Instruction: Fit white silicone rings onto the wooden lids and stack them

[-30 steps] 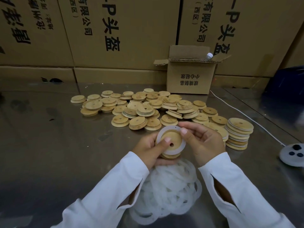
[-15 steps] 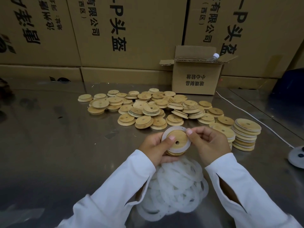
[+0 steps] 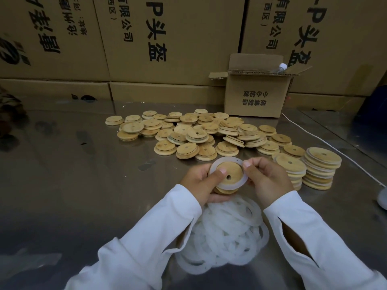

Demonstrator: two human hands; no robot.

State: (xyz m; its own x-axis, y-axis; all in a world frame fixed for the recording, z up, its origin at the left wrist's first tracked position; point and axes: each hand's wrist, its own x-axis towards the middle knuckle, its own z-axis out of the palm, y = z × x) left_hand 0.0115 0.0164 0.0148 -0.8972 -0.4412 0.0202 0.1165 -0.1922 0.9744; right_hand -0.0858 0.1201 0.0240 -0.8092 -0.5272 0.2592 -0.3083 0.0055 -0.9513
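My left hand [image 3: 199,183] holds a round wooden lid [image 3: 231,173] with a small centre hole, thumb pressed on its face. A white silicone ring [image 3: 228,187] lies around the lid. My right hand [image 3: 268,181] pinches the ring's right edge. Under my wrists is a loose heap of white rings [image 3: 228,233]. A spread of bare wooden lids [image 3: 188,132] covers the table beyond my hands. To the right stand two stacks of ringed lids [image 3: 320,168], the near one [image 3: 293,170] lower.
A steel table [image 3: 73,174] carries everything. A small open cardboard box [image 3: 255,95] with a bottle [image 3: 279,68] in it stands behind the lids, against a wall of large cartons [image 3: 167,38]. A white cable [image 3: 335,147] runs along the right to a round white socket [image 3: 383,197].
The ring has settled closer around the lid while both hands keep hold. The camera has shifted, so everything sits slightly further right in view.
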